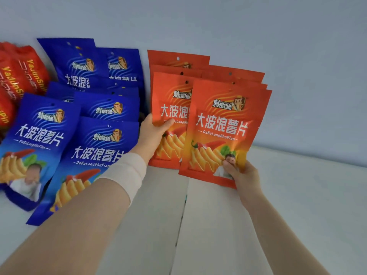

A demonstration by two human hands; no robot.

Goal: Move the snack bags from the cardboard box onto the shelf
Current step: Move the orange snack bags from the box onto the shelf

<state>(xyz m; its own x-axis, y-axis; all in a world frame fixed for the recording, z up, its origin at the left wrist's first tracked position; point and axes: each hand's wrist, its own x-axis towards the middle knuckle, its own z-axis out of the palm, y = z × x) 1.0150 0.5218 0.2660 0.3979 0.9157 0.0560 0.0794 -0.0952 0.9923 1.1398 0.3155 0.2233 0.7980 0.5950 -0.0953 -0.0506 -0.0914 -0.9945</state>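
Note:
Several orange snack bags stand leaning on the white shelf point(297, 195) against the back wall. My left hand point(154, 133) grips the left edge of an orange bag point(170, 108) in the left stack, thumb across its front. My right hand point(241, 173) pinches the bottom right corner of the front orange bag point(222, 132), which is held slightly above the shelf in front of more orange bags point(248, 78). The cardboard box is out of view.
Several blue snack bags point(39, 139) lean in rows to the left of the orange ones. Red snack bags point(21, 76) sit at the far left. A seam point(182, 215) runs down the shelf surface; bare shelf extends to the right.

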